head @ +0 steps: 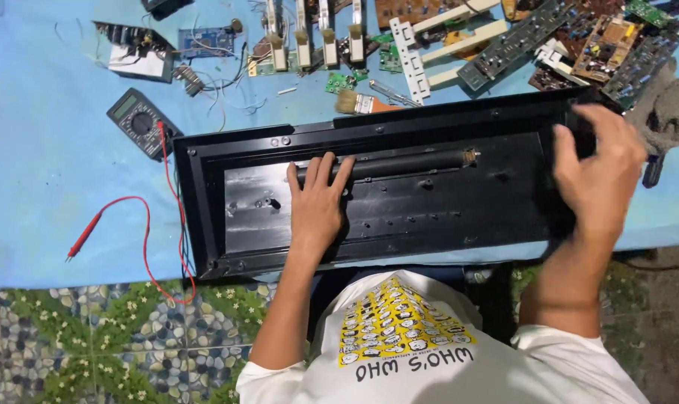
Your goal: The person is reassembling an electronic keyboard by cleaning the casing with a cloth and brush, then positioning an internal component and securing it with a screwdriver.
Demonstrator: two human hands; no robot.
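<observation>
Black case shell lay across blue cloth. Left hand flat, fingers spread, pressed inside beside black rod. Right hand curled over right end. Multimeter, paintbrush, circuit boards crowded behind.

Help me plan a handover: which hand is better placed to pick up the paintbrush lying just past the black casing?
Probably the left. The left hand lies flat inside the black casing, just below the paintbrush. The right hand grips the casing's far right end, farther from it.
</observation>
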